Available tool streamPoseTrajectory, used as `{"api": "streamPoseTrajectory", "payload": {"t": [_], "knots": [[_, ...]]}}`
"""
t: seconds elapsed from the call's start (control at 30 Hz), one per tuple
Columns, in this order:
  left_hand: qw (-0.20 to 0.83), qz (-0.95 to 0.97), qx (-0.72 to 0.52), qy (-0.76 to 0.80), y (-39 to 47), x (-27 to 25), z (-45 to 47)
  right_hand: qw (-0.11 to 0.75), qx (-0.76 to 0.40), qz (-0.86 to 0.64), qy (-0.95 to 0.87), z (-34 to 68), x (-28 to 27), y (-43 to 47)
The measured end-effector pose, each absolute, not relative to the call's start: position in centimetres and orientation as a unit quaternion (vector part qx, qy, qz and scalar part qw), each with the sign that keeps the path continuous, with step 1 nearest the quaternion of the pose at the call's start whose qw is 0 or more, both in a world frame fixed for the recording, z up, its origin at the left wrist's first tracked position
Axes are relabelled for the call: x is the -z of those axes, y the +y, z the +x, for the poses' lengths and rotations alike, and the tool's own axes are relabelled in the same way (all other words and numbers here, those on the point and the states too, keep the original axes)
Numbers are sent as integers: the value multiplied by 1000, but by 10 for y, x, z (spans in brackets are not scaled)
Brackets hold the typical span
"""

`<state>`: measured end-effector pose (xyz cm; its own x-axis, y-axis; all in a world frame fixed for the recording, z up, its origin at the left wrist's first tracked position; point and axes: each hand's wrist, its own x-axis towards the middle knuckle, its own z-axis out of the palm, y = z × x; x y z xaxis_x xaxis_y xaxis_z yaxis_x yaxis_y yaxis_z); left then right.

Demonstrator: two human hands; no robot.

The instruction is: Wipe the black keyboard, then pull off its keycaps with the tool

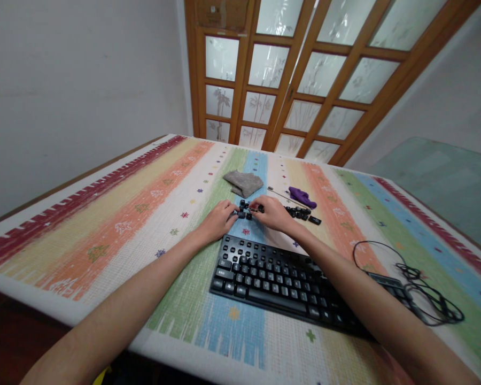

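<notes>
Beyond the keyboard, both hands work over a small group of loose black keycaps [242,215]. My left hand [219,220] rests at the left side of this group, its fingers apart and thumb tip close to a keycap. From the right reaches my right hand [271,214], its thumb and fingers pinched together around what looks like a black keycap [261,208], partly hidden by the fingers. The black keyboard [272,278] lies nearer to me, with its upper rows bare of keycaps and my right forearm across its right part.
More loose keycaps [300,213] lie right of my right hand. Behind are a grey cloth [244,183], a thin rod [281,194] and a purple cloth [302,197]. A coiled black cable [428,291] sits at the right on the striped tablecloth [116,235].
</notes>
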<state>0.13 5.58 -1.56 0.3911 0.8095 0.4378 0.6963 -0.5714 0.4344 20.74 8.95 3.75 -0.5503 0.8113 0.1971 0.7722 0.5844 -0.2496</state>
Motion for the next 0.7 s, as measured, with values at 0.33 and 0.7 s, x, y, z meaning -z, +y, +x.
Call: {"api": "streamPoseTrajectory", "payload": {"t": [0.33,0.7], "knots": [[112,823,-319,457,53,13,1,121,-36,-493,-861,195,-38,112],[112,823,-317,457,54,12,1,76,-32,-500,-862,192,-41,109]]}}
